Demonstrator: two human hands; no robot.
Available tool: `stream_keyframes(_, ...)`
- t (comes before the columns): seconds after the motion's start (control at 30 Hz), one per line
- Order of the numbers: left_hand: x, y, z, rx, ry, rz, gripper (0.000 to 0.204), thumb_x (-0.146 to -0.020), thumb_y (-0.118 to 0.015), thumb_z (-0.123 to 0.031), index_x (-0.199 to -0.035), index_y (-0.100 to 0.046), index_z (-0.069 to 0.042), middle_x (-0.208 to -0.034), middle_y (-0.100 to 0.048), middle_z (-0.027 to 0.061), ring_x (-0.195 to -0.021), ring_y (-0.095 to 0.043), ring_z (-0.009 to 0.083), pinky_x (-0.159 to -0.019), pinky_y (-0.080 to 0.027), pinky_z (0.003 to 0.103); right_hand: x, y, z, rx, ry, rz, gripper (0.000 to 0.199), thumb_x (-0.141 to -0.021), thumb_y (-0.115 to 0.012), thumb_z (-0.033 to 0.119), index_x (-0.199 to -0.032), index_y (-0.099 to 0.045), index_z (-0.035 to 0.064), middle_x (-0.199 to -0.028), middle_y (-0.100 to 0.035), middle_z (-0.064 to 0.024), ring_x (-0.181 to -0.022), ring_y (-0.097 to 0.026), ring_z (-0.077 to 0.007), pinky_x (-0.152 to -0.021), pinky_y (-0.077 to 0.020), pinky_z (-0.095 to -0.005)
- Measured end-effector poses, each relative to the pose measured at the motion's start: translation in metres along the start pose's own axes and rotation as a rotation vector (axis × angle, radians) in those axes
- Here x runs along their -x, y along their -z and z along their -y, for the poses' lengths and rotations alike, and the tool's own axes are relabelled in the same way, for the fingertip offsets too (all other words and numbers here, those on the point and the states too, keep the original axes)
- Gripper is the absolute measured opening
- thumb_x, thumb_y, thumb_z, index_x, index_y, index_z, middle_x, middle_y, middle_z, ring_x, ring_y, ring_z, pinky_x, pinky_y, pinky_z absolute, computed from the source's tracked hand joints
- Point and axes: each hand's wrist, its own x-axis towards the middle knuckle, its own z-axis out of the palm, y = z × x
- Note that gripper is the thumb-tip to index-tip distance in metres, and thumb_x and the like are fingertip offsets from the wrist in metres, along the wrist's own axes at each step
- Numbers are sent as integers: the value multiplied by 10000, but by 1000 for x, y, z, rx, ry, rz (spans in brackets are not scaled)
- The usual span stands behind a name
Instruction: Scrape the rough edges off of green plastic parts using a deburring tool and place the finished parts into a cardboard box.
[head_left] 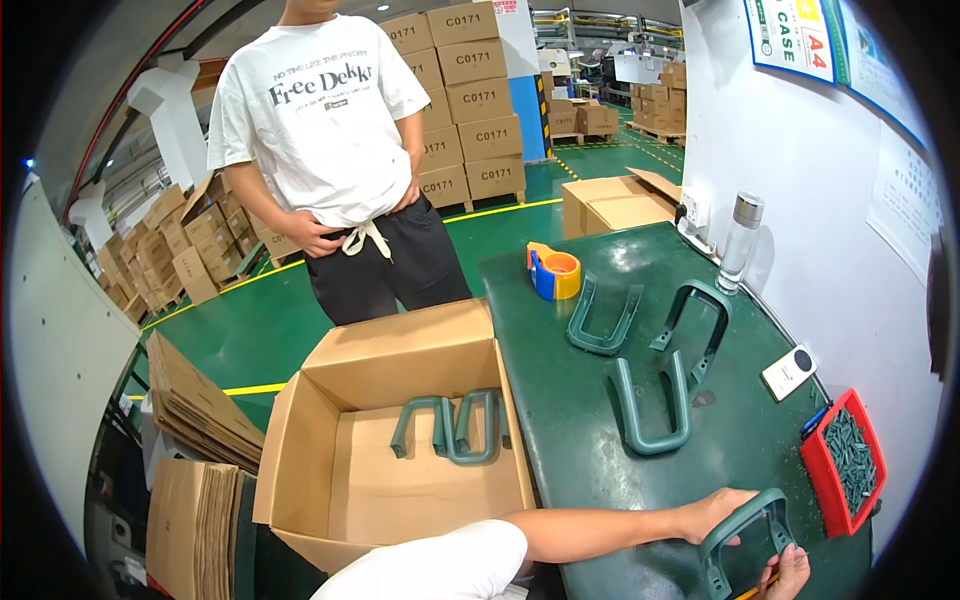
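At the table's near right, my left hand (718,512) is closed round one side of a dark green U-shaped handle (757,508), with holes near its ends. Close to the handle's other end is my right hand (790,572), fingers pinched on a thin yellow stick-like tool (771,578); its tip is hard to make out. Farther up the table lie three more such pieces: one U-shaped handle (655,440) nearest me, another handle (604,345) behind it, and a third handle (722,300) to the right.
An open cardboard box (400,510) left of the green table (590,490) contains several handles (475,455). A red bin (812,470) of small green pieces, a white device (790,373), a bottle (740,240) and a tape dispenser (553,272) stand on the table. A person (330,130) stands beyond the box.
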Motion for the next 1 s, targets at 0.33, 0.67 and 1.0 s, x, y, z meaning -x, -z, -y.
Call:
stream_keyframes(0.33, 6, -10, -2, 125, 5, -84, 381, -662, -733, -138, -981, -587, 10, -867, -603, 121, -816, -581, 259, -703, -462, 332, 16, -31, -17, -45, -74, 194, 125, -858, -626, 105, -787, -546, 41, -615, -567, -44, -407, -448, -73, -354, -304, -175)
stream_keyframes(0.67, 15, -19, 17, 334, 183, -109, 334, -642, -681, 59, -952, -577, -8, -876, -599, 84, -786, -569, 151, -665, -466, 284, 14, -29, -25, -48, -88, 208, 131, -873, -610, 132, -815, -550, 31, -609, -554, -40, -383, -416, -72, -339, -283, -187)
stream_keyframes(1.0, 14, -14, 18, 380, 341, 30, 407, -696, -690, 12, -1065, -524, -29, -1011, -574, 64, -954, -546, 146, -817, -446, 281, 14, -32, -21, -25, -99, 158, 137, -862, -626, 127, -838, -556, 11, -607, -551, -46, -385, -426, -79, -337, -286, -189)
